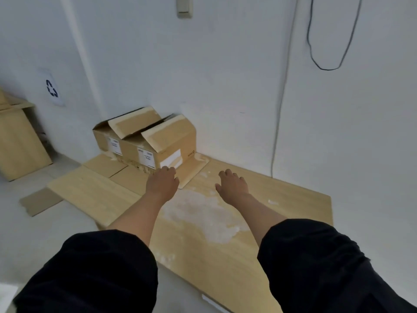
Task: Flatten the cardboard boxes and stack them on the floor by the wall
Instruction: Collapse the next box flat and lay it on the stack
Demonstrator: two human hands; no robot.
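Note:
A brown cardboard box (158,141) with white labels stands upright in the corner by the wall, its top flaps partly raised. It sits on flattened cardboard (94,190) spread over the floor. A larger flattened sheet (282,199) with a pale torn patch lies to the right along the wall. My left hand (163,181) reaches toward the box's near lower edge, fingers loosely bent and almost touching it. My right hand (232,184) hovers over the large sheet with fingers relaxed, holding nothing.
A wooden cabinet (20,145) stands at the left by the wall, near a recycling sign (52,88). A small cardboard scrap (40,203) lies on the grey floor. A dark cable (325,62) hangs on the wall at the right.

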